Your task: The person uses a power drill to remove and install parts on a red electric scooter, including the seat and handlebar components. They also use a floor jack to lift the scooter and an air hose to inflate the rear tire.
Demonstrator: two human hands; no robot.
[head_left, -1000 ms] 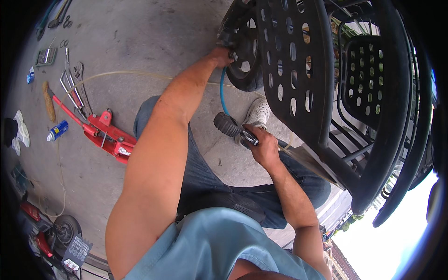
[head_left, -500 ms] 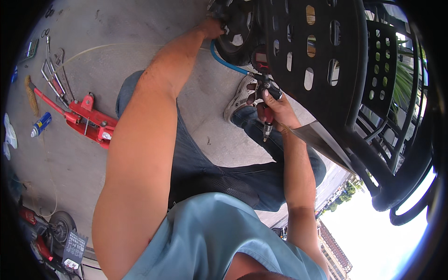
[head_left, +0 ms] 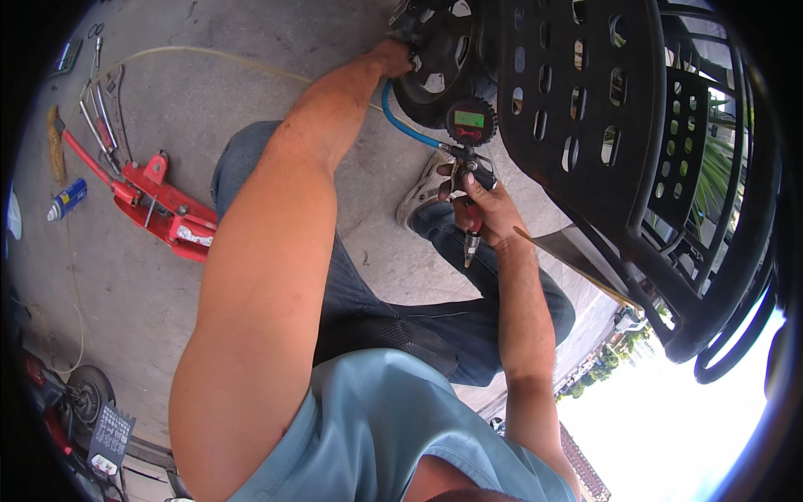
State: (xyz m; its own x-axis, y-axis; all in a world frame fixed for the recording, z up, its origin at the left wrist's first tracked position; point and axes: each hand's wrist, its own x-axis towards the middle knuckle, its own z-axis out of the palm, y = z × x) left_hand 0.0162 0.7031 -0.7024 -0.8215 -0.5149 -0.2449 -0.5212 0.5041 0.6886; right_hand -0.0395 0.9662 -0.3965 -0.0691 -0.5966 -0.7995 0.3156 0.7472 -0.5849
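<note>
A tire inflator (head_left: 473, 159) with a handle, a red lower part and a metal fitting at its bottom is gripped in my right hand (head_left: 493, 209). Its round black digital gauge (head_left: 471, 122) faces me with a lit green screen. From the inflator a blue hose (head_left: 406, 125) curves up to my left hand (head_left: 391, 60), beside the rim of a black wheel (head_left: 443, 63). My left fingers are closed around the hose's end at the wheel; the fitting and the valve are hidden behind them.
A black slotted metal panel (head_left: 556, 92) and tube frame rise close on the right. On the floor at left are a red floor jack (head_left: 167, 205), several wrenches (head_left: 104, 125), a blue spray can (head_left: 67, 200) and a pale air line (head_left: 201, 52). Another wheeled machine (head_left: 88, 397) stands lower left.
The inflator's gauge has come out from beside the black panel and turned, so its lit screen now shows. My left hand stays at the wheel. The whole view has shifted slightly.
</note>
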